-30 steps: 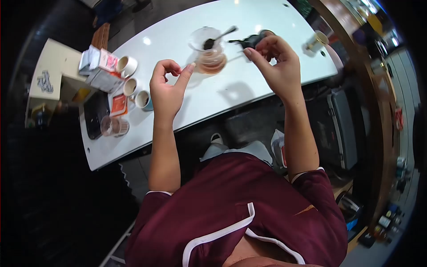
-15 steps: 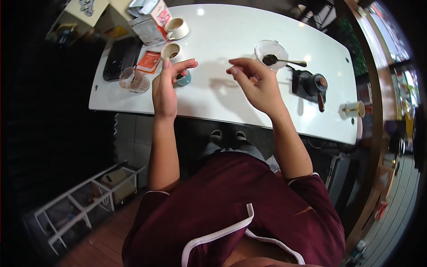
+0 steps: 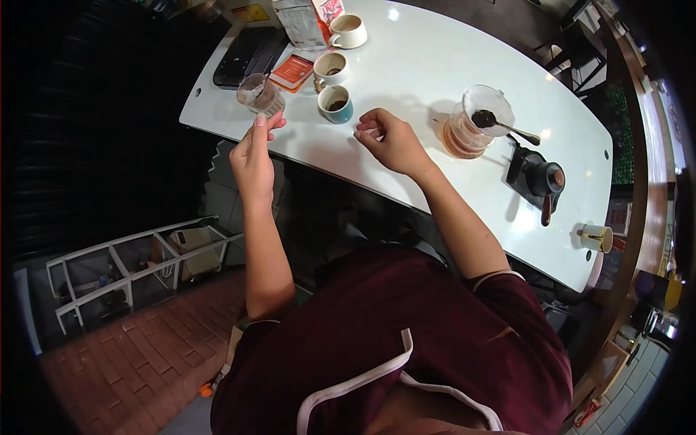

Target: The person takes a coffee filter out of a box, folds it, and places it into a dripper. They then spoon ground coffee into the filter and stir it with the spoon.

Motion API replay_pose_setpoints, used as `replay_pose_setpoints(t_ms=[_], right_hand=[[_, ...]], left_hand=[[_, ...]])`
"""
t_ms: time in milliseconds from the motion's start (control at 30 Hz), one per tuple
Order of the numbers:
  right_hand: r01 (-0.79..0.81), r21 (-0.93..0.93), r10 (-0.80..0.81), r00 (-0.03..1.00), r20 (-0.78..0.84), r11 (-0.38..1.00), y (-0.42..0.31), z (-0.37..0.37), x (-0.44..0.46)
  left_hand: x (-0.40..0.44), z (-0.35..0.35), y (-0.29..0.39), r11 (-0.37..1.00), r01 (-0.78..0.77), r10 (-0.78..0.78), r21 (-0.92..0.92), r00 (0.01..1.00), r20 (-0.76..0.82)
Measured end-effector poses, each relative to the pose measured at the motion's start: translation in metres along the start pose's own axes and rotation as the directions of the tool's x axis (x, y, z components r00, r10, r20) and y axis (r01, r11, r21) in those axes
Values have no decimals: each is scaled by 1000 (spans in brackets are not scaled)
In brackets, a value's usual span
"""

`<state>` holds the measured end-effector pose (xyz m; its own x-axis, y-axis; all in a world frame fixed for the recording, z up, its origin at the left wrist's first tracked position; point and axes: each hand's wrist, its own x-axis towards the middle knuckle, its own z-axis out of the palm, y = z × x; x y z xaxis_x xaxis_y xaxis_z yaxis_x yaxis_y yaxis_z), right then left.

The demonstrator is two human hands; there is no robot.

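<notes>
My left hand [image 3: 254,163] is held up at the table's near edge, fingers outstretched and holding nothing. Its fingertips overlap the lower part of a ribbed clear glass [image 3: 261,94]; whether they touch is unclear. Over the table, right of a teal cup [image 3: 336,105] with dark contents, hovers my right hand [image 3: 395,145]. Its fingers are loosely bent, thumb apart, with nothing visible between them. Behind the teal cup stands a white cup [image 3: 331,68] with dark residue inside. A glass coffee server [image 3: 462,138] with brown liquid carries a dripper [image 3: 500,101], in which a spoon [image 3: 523,135] rests on dark grounds.
At the back left are a cream mug [image 3: 349,32], a coffee bag [image 3: 303,25], an orange packet [image 3: 292,72] and a flat black device [image 3: 250,56]. A black kettle [image 3: 545,179] sits at the right on the white table [image 3: 428,58]. Near the right edge lies a yellowish-white mug [image 3: 596,238].
The view has swung left, so the table things appear farther right. My left hand now overlaps the clear glass instead of the cups. My right hand has moved leftward from the dripper toward the teal cup.
</notes>
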<state>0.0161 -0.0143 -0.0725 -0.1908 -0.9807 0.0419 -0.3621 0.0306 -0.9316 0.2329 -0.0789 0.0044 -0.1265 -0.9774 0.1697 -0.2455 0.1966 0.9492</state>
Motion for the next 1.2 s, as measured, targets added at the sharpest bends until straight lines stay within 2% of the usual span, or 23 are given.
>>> replay_pose_setpoints(t_ms=[133,200,500,633,700,733,833,900,967,1033,1100,1200], right_hand=[[-29,15,28,999,26,999,16,27,21],[39,-7,-39,999,1,999,19,34,29],[90,-73,-92,996,-18,993,14,55,45],[-14,-12,13,999,-32,1000,-12,54,54],[-1,-44,-3,996,-94,999,-27,51,65],[50,-80,-62,986,-152,996,-37,51,73],[45,-22,-49,980,-193,999,-58,58,103],[67,-58,-78,978,-196,996,-60,71,122],[-1,-133,-22,985,-170,991,-60,87,137],[-19,-129,-1,987,-158,991,-61,101,146],[53,-17,-55,975,-216,998,-54,118,152],[106,8,-100,962,-256,994,-54,131,155]], left_hand=[[18,-17,-21,998,-26,25,-64,1000,-12],[27,-24,-26,997,-27,26,-77,999,-25],[76,-54,-62,991,45,-47,-122,999,-10],[95,-58,-74,984,91,-84,-153,995,55],[106,-62,-82,985,89,-82,-146,995,57],[110,-65,-86,987,81,-74,-136,996,57],[122,-70,-91,979,76,-74,-190,997,19],[131,-77,-103,974,79,-74,-212,997,32],[138,-83,-112,969,83,-74,-234,996,45],[144,-87,-118,966,107,-94,-234,993,65],[150,-91,-120,970,121,-104,-211,990,93],[158,-96,-135,980,116,-87,-159,980,178]])
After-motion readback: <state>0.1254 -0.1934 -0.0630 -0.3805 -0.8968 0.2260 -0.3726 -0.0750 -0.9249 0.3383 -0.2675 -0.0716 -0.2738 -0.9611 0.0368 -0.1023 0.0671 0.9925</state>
